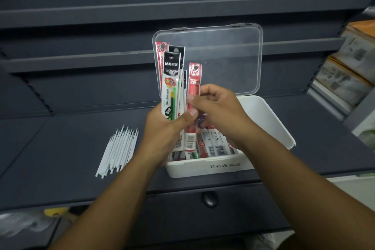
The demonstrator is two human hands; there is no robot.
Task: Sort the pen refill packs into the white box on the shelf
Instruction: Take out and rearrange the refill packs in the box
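The fingers [189, 115] of the left hand [162, 130] were curled round a bundle of refill packs [170, 81], the thumb pressed across the front, so that the packs stood upright and fanned out above the white box [205, 167]. The front pack was white and green with a black top; another black-topped pack and a red-topped one showed behind it. The right hand [220, 112] pinched a red pack [194, 79] between thumb and forefinger at the right edge of the bundle, touching the other packs, its remaining fingers loosely curled. Both hands hung over the left half of the box, which sat on the dark shelf [60, 140] with its clear lid [223, 57] standing open behind. More packs [216, 145] lay flat inside the box, barcodes toward the front wall. To the left of the box, well apart from it, a row of loose white refills [119, 148] lay side by side on the shelf. Below the shelf edge was a drawer front with a round lock [210, 199]. Blurred cartons [345, 79] were stacked at the far right.
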